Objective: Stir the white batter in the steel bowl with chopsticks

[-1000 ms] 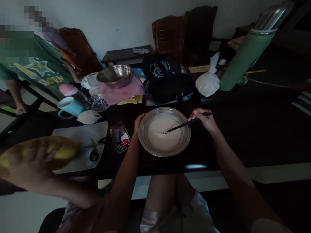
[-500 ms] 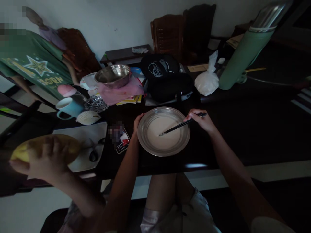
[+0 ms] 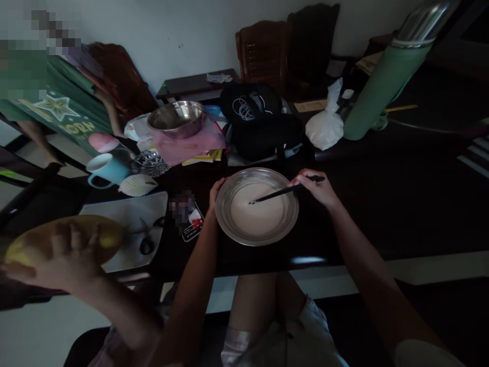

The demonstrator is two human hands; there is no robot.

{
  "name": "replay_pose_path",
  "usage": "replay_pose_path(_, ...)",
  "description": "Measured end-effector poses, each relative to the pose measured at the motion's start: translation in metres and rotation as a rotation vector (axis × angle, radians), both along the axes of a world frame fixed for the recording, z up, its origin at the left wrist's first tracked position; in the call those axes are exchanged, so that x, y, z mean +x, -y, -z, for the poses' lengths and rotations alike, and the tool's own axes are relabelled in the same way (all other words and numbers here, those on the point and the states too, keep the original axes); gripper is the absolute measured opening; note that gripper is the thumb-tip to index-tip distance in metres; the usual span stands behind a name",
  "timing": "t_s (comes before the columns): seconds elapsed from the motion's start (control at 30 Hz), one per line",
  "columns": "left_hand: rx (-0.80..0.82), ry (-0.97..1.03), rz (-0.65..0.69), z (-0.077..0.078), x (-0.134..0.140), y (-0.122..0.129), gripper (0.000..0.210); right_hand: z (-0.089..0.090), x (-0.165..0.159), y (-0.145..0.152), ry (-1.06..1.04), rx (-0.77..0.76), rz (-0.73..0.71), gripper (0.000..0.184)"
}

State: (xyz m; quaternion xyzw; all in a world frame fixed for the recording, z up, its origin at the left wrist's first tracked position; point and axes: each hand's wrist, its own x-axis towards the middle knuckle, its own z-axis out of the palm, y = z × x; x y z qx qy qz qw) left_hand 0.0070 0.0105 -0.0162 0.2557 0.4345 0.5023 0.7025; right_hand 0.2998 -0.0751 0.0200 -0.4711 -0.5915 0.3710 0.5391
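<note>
A round metal dish [image 3: 229,227] of pale batter [image 3: 257,214] sits on the dark table near its front edge. My left hand [image 3: 216,191] grips the dish's left rim. My right hand [image 3: 317,187] holds black chopsticks [image 3: 277,192] whose tips dip into the batter. A phone [image 3: 191,221] lies just left of the dish.
At lower left another person's hand [image 3: 64,255] holds a yellow fruit above a white board [image 3: 126,219] with scissors [image 3: 147,244]. Behind the dish are a black bag [image 3: 260,122], a steel bowl [image 3: 175,117], a blue mug [image 3: 105,168], a white powder bag [image 3: 324,127] and a green flask [image 3: 385,76].
The chopstick tips have shifted left and up in the batter. The other person's hand with the yellow fruit has moved about at lower left. My left hand stays on the rim.
</note>
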Motion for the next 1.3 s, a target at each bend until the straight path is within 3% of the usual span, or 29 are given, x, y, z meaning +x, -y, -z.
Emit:
replay_pose_path(0.1,-0.012,0.01,0.004,0.0009,-0.0006,-0.0009,0.015,0.0018,0.0033,-0.0006,-0.056,-0.004,0.049,0.039)
replay_pose_path(0.3,-0.002,-0.023,-0.024,-0.0046,0.0021,0.0008,0.015,-0.0011,-0.0007,0.0014,-0.02,-0.028,-0.058,0.039)
replay_pose_path(0.5,0.01,-0.015,0.006,-0.0032,0.001,0.002,0.019,-0.0005,0.002,0.0004,-0.044,-0.006,0.032,0.039)
replay_pose_path(0.7,0.006,-0.017,0.016,0.0003,-0.0002,-0.0008,0.017,-0.001,-0.0012,0.001,-0.014,-0.028,-0.065,0.039)
replay_pose_path(0.87,0.001,-0.028,0.021,-0.0006,-0.0008,-0.0002,0.017,-0.0007,0.0016,0.0002,-0.041,-0.024,0.008,0.039)
replay_pose_path(1.07,0.001,-0.016,0.026,-0.0057,0.0011,0.003,0.018,-0.0024,-0.0013,0.0012,-0.013,-0.029,-0.082,0.039)
replay_pose_path(1.3,-0.018,-0.022,-0.008,-0.0036,0.0016,0.0001,0.017,-0.0018,0.0019,0.0015,-0.04,-0.028,0.007,0.04)
